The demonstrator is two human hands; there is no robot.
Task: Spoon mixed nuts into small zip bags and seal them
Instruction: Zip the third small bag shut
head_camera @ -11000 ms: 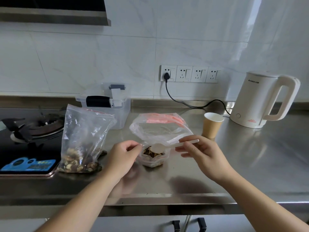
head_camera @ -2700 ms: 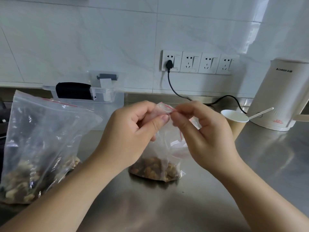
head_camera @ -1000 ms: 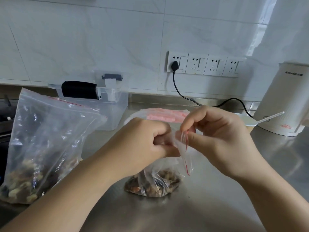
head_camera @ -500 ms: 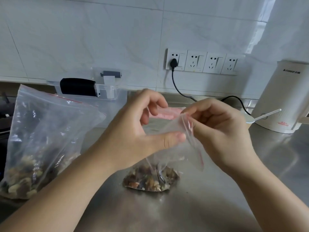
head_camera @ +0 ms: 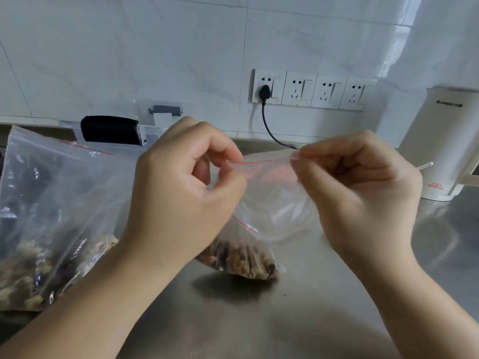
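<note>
- While both hands work above the steel counter (head_camera: pixel 337 320), the small zip bag (head_camera: pixel 261 203) hangs between them, its nut-filled bottom (head_camera: pixel 243 257) apparently resting on the counter just in front of the left wrist.
- Left hand (head_camera: pixel 181 200): fingers curled, thumb and forefinger pinching the bag's top edge at its left end.
- Right hand (head_camera: pixel 363 193): fingers curled too, fingertips pinching the same edge at its right end.
- Between the 2 pinches the red-lined zip strip (head_camera: pixel 255 163) is pulled into a line running left to right, roughly level and rising a little toward the right; that is the long axis of the mouth.
- From mouth to base, the bag runs downward and slightly to the left, mouth up, nuts at the bottom. A fold of loose film with a second red line (head_camera: pixel 245 224) shows lower down.
- Whether the strip is already pressed closed along its length cannot be told; the step looks like sealing.
- Risks, as a judgement: the 2 tracks may miss each other if the strip is twisted or slack, leaving a gap; the loose fold could get caught in the seal; trapped air may pop it open later.
- If either pinch slips, the bag could flop over and spill nuts, since the weight sits low and off to one side.
- Just to the left stands the large bag of nuts (head_camera: pixel 51 216), open-topped and close to the left forearm; an elbow nudge could tip it.
- A white kettle (head_camera: pixel 440 143) stands at the right, well apart.
</note>
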